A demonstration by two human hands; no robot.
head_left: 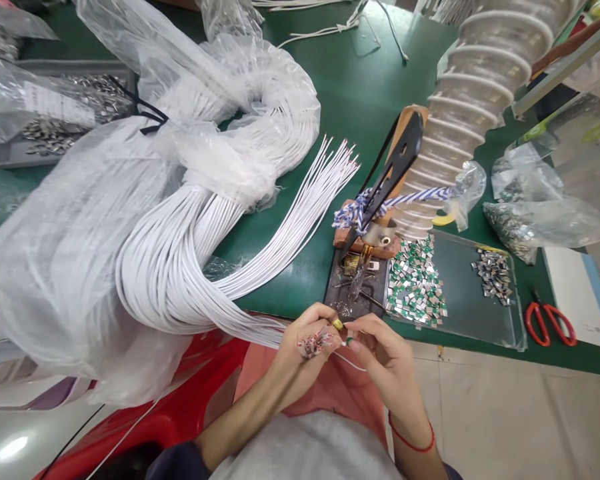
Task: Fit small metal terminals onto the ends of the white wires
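Observation:
My left hand [305, 373] is closed around a bundle of thin white cables [260, 325], whose stripped, reddish ends [316, 343] poke out of the fist. A yellow wrap [337, 324] sits on one of its fingers. Close against it, my right hand [391, 360] pinches a tiny green connector board [349, 341] between thumb and fingers, by a white cable end. Whether board and cable touch is too small to tell. Just beyond both hands, a soldering iron [364, 263] points downward in a wooden stand tied with blue-and-white cord [353, 215].
Right of the iron, a tray [463, 293] carries loose green boards [415, 283] and metal shells [494, 275]. Red-handled scissors [550, 321] lie farther right. A ribbed clear hose [480, 87] rises behind. Plastic-wrapped cable coils [180, 260] cover the left; a parts tray [85, 113] stands behind.

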